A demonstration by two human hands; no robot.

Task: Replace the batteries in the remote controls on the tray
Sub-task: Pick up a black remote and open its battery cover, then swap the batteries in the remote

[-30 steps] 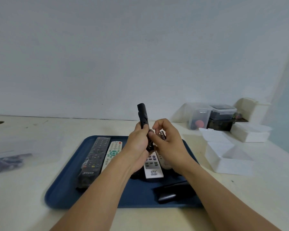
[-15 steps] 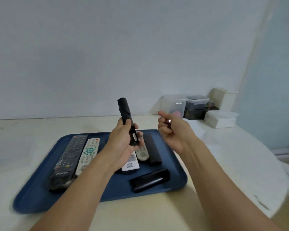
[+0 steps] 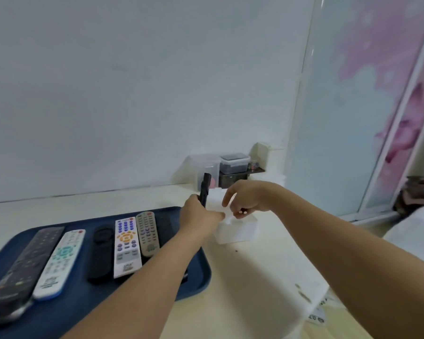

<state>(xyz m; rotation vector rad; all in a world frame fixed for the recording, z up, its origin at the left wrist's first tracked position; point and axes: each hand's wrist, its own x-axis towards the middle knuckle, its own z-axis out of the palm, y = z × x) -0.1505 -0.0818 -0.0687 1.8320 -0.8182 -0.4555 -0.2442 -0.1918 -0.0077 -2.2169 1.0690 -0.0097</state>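
Note:
My left hand (image 3: pixel 197 216) grips a slim black remote (image 3: pixel 204 189) upright above the right edge of the blue tray (image 3: pixel 196 285). My right hand (image 3: pixel 245 199) hangs over an open white box (image 3: pixel 238 230) on the table and pinches a small battery (image 3: pixel 242 212) in its fingertips. Several remotes lie side by side on the tray: a long black one (image 3: pixel 25 263), a white one with teal keys (image 3: pixel 59 260), a black one lying face down (image 3: pixel 101 253), a white one with orange and purple keys (image 3: pixel 126 245) and a grey one (image 3: pixel 147 233).
Clear and dark plastic containers (image 3: pixel 230 167) stand against the wall at the back right. The table's right edge drops off near a glass sliding door (image 3: pixel 353 118). A paper label (image 3: pixel 316 316) lies by the table's front right corner.
The view has swung right. My right hand moved from beside the remote out to the white box with the battery. My left hand followed to the right, still holding the black remote.

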